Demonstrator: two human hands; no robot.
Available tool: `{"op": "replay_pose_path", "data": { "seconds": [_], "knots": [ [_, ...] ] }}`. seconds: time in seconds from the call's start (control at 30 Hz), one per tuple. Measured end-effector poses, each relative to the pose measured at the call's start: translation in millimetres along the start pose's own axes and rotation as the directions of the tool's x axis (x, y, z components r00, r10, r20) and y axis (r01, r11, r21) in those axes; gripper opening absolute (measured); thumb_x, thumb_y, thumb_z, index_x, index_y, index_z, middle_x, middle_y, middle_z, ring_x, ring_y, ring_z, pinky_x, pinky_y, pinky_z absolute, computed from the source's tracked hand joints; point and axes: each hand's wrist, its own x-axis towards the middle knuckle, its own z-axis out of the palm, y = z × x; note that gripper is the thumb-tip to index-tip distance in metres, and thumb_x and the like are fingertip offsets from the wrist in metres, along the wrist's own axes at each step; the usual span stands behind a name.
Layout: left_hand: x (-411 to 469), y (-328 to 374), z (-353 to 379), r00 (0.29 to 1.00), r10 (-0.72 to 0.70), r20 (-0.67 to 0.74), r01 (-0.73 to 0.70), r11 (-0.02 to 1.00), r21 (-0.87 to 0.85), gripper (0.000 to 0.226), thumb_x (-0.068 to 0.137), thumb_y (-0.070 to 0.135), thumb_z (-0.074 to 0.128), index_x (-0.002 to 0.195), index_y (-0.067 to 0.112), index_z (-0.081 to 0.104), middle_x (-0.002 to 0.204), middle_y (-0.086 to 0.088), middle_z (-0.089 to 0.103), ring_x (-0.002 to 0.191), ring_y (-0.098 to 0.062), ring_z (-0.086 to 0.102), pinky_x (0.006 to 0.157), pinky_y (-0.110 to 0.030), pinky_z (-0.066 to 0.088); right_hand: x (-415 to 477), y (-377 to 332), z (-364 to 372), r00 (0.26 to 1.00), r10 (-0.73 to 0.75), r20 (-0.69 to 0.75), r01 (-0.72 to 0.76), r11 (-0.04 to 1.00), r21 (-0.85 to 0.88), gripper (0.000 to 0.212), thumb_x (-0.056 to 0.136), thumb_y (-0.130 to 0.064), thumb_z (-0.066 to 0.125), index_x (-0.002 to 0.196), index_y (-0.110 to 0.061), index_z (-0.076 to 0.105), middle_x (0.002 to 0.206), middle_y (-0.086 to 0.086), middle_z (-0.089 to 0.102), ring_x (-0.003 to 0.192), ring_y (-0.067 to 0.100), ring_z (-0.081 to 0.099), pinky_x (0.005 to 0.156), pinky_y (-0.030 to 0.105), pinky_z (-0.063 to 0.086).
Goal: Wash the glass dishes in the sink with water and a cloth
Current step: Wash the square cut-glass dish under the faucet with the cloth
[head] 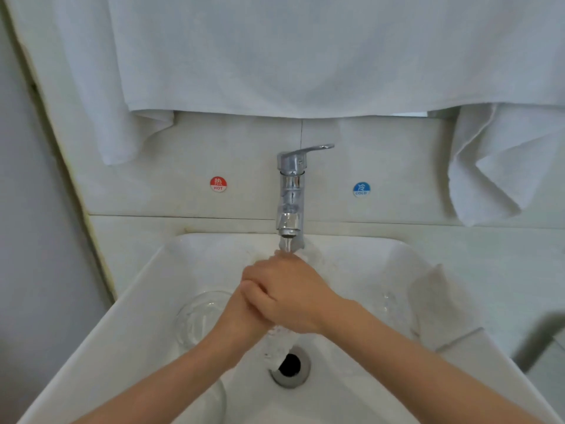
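Observation:
Both my hands meet under the running tap [290, 191] in the middle of the white sink [146, 301]. My right hand [293, 295] lies over my left hand [247, 310], and the fingers of both are curled. Between them they grip a clear glass piece [276, 344]. It shows below my palms and is mostly hidden, blurred by the water pouring over it. A round glass dish [198, 316] lies in the sink to the left. Another clear glass piece [397, 301] leans on the right wall of the sink. No cloth shows in my hands.
The drain [290, 365] is open below my hands. White towels [275, 56] hang on the wall above the tap, with one corner drooping at the right [489, 166]. Hot [218, 184] and cold [361, 189] stickers flank the tap.

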Motion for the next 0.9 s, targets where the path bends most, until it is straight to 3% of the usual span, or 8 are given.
{"op": "replay_pose_path", "data": {
  "seconds": [0.07,0.13,0.27,0.47,0.63,0.7,0.8,0.9],
  "knots": [
    [1.6,-4.5,1.1,0.998,-0.04,-0.053,0.038,0.999,-0.026,0.044,0.091,-0.011,0.042,0.057,0.016,0.036,0.06,-0.002,0.037,0.084,-0.016,0.044,0.058,-0.007,0.036,3.0,-1.3,0.7,0.999,-0.043,0.029,0.042,0.998,0.036,0.043,0.088,-0.04,0.018,0.079,-0.019,0.053,0.091,0.007,0.065,0.077,0.022,0.049,0.072,0.032,0.031],
    [4.8,-12.3,-2.9,0.998,-0.06,-0.014,0.06,0.998,-0.012,0.029,0.084,-0.002,0.06,0.059,0.008,0.05,0.06,-0.005,0.053,0.071,-0.005,0.056,0.055,-0.008,0.038,4.2,10.9,1.9,1.0,-0.003,0.028,0.001,0.997,0.078,0.049,0.086,-0.042,0.013,0.077,-0.016,0.054,0.09,0.008,0.066,0.077,0.023,0.053,0.066,0.033,0.034],
    [0.6,-17.6,-14.2,0.992,-0.01,0.124,0.023,0.994,-0.104,0.014,0.075,0.006,0.075,0.088,0.008,0.071,0.084,-0.018,0.071,0.076,-0.031,0.069,0.076,-0.042,0.055,3.8,43.4,-1.0,0.932,0.354,0.078,-0.362,0.92,0.148,0.045,0.097,-0.033,0.028,0.091,-0.006,0.063,0.091,0.012,0.062,0.085,0.027,0.056,0.068,0.031,0.037],
    [3.8,-16.9,-13.9,0.998,0.001,0.058,-0.003,0.999,0.042,0.02,0.078,-0.001,0.067,0.065,0.012,0.059,0.062,-0.001,0.061,0.057,-0.004,0.056,0.051,-0.008,0.041,6.6,4.0,5.0,0.998,0.058,0.025,-0.06,0.993,0.098,0.046,0.092,-0.03,0.022,0.091,-0.008,0.063,0.1,0.011,0.065,0.088,0.029,0.055,0.079,0.036,0.039],
    [3.6,-24.5,-20.1,0.986,0.037,0.162,-0.024,0.996,-0.083,0.023,0.073,0.01,0.077,0.095,0.01,0.072,0.088,-0.014,0.073,0.08,-0.029,0.07,0.078,-0.039,0.057,-4.3,47.1,-1.0,0.902,0.414,0.119,-0.431,0.868,0.245,0.045,0.101,-0.027,0.027,0.093,0.001,0.061,0.098,0.02,0.064,0.09,0.032,0.057,0.078,0.036,0.042],
    [3.2,-26.3,-18.7,0.985,0.043,0.165,-0.03,0.997,-0.075,0.022,0.074,0.011,0.078,0.094,0.011,0.072,0.084,-0.012,0.073,0.076,-0.027,0.069,0.077,-0.04,0.056,-5.2,42.8,3.0,0.94,0.342,0.014,-0.337,0.916,0.219,0.049,0.1,-0.029,0.025,0.087,0.001,0.062,0.089,0.018,0.063,0.083,0.03,0.056,0.073,0.036,0.041],
    [3.6,-28.7,-20.9,0.992,0.045,0.116,-0.044,0.999,-0.012,0.013,0.077,0.002,0.071,0.075,0.014,0.065,0.058,0.005,0.064,0.058,-0.004,0.06,0.059,-0.019,0.051,-5.5,7.9,13.5,0.991,0.049,-0.126,-0.043,0.998,0.048,0.053,0.082,-0.041,0.01,0.076,-0.013,0.055,0.08,0.006,0.06,0.075,0.023,0.048,0.076,0.035,0.034],
    [-0.8,-20.0,-19.9,0.995,0.064,0.082,-0.069,0.995,0.069,0.014,0.082,0.022,0.051,0.068,0.019,0.048,0.072,0.004,0.059,0.067,0.008,0.056,0.061,-0.009,0.042,-3.4,-11.6,22.2,0.996,-0.014,-0.086,0.019,0.998,0.052,0.054,0.08,-0.046,0.01,0.084,-0.02,0.056,0.085,0.0,0.06,0.076,0.018,0.044,0.081,0.033,0.031]
  ]
}}
